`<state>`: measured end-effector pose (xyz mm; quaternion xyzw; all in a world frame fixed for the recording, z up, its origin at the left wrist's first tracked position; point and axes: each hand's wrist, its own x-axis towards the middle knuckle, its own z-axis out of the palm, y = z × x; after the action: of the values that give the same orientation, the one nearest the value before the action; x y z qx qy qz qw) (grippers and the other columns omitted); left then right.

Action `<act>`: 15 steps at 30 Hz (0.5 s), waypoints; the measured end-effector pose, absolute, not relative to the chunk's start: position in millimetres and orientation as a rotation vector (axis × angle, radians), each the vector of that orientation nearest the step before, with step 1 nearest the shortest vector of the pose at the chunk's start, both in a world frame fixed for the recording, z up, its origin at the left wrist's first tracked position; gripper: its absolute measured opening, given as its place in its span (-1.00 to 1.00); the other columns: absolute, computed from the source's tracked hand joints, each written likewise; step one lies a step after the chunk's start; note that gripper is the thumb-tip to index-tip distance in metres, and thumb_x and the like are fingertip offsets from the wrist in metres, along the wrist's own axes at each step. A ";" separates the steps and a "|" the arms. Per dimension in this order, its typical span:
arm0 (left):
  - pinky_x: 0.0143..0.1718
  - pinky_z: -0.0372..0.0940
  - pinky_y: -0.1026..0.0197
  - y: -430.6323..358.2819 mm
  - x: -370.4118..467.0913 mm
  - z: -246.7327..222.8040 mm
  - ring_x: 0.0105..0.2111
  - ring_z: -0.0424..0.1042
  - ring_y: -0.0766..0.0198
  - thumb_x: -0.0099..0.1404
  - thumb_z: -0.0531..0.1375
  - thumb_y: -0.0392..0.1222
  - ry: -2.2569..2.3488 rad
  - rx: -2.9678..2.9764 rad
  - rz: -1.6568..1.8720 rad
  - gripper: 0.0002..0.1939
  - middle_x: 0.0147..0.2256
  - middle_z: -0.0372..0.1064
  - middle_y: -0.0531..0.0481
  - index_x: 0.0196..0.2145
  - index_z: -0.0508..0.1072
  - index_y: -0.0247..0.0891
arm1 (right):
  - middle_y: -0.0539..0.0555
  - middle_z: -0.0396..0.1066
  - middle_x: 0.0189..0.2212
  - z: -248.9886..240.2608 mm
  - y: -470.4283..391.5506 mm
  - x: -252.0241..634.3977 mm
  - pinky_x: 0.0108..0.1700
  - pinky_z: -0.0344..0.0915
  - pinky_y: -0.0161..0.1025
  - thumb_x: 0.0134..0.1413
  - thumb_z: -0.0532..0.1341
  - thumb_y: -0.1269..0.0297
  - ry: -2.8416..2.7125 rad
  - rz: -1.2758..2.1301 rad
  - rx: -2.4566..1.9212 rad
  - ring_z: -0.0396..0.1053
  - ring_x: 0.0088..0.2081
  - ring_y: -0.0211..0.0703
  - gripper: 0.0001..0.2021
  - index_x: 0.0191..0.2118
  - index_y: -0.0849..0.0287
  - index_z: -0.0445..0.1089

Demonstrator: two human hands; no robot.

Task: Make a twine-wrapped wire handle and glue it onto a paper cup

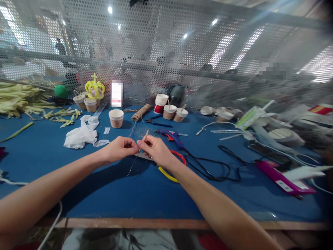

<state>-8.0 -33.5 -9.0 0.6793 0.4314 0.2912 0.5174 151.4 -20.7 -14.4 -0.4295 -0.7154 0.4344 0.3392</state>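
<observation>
Near the middle of the blue table my two hands meet, fingertips touching or almost so. My left hand (121, 150) is closed in a pinch on a thin twine (132, 164), whose loose end hangs toward the table. Between the thumb and fingers of my right hand (155, 148) is a small wooden stick (146, 134), its tip pointing up. Under my right hand lie scissors with red and yellow handles (168, 174). A blue glue gun (170, 137) rests just beyond it. The twine roll (142, 112) lies farther back, a strand leading toward my hands.
Paper cups (116, 118) stand along the back, near pliers (160, 123) and a yellow crown (95, 88). White crumpled material (82, 136) and green stalks (19, 99) are at left. A black cable (208, 168) and a purple box (283, 177) lie at right. Mesh rises behind.
</observation>
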 end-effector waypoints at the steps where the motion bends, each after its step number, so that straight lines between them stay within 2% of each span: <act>1: -0.62 -0.16 0.34 -33.9 -7.8 -8.6 -0.63 -0.07 0.49 0.09 0.09 -0.13 1.035 1.621 0.696 -0.79 -0.63 0.05 0.17 -0.54 0.28 -0.36 | -0.13 0.11 -0.74 -14.3 -21.1 151.2 -0.62 0.01 -0.40 -0.02 0.11 0.12 -1.865 1.123 -1.119 0.05 -0.68 -0.41 -0.72 -0.56 0.21 0.16; 7: -0.64 -0.20 0.34 -33.8 -7.6 -10.9 -0.65 -0.09 0.51 0.06 0.14 -0.13 0.980 1.574 0.694 -0.77 -0.65 0.01 0.19 -0.57 0.25 -0.35 | -0.13 0.10 -0.73 -15.3 -22.4 150.7 -0.61 0.00 -0.39 -0.04 0.13 0.08 -1.855 1.126 -1.102 0.04 -0.67 -0.41 -0.69 -0.58 0.22 0.17; 12: -0.66 -0.21 0.33 -32.1 -8.6 -12.6 -0.67 -0.10 0.51 0.05 0.16 -0.09 0.966 1.489 0.713 -0.76 -0.66 0.03 0.19 -0.56 0.26 -0.34 | -0.09 0.20 -0.60 -16.8 -21.2 150.5 -0.53 0.15 -0.38 -0.05 0.14 0.09 -1.748 1.371 -0.882 0.16 -0.58 -0.38 -0.75 -0.44 0.21 0.23; 15: -0.67 -0.19 0.34 -30.5 -8.9 -13.6 -0.68 -0.07 0.51 0.03 0.17 -0.08 0.977 1.469 0.719 -0.75 -0.65 0.07 0.18 -0.55 0.28 -0.34 | -0.09 0.19 -0.63 -19.3 -18.9 150.5 -0.54 0.15 -0.38 -0.07 0.17 0.11 -1.733 1.360 -0.881 0.16 -0.59 -0.39 -0.76 -0.48 0.22 0.23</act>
<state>-8.9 -30.5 -13.6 0.6282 0.4181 0.3074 0.5797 150.5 -18.9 -19.3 -0.3443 -0.6772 0.5312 0.3751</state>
